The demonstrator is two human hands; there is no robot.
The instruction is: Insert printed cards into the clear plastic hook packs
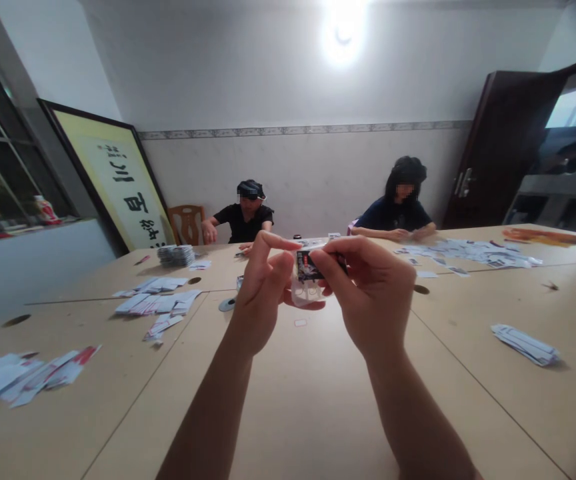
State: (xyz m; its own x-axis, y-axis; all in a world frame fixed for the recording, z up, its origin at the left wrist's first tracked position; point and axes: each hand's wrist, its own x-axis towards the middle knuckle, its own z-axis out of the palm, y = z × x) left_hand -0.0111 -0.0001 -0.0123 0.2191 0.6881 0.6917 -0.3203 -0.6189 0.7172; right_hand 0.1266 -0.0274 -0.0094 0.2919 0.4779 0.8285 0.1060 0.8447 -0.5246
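Both my hands are raised above the beige table (288, 400), pinching one small item between them. It is a small dark printed card (307, 265) partly inside a clear plastic sleeve (304, 292) that hangs below it. My left hand (263, 293) grips the sleeve's left side with thumb and forefinger. My right hand (368, 293) holds the card's right edge with curled fingers.
Piles of white and red cards lie at the left (23, 377), the middle left (155, 300) and the right (525, 343). A small white scrap (301, 323) lies under my hands. Two other people sit at the far side, one (245, 217) left, one (398, 207) right.
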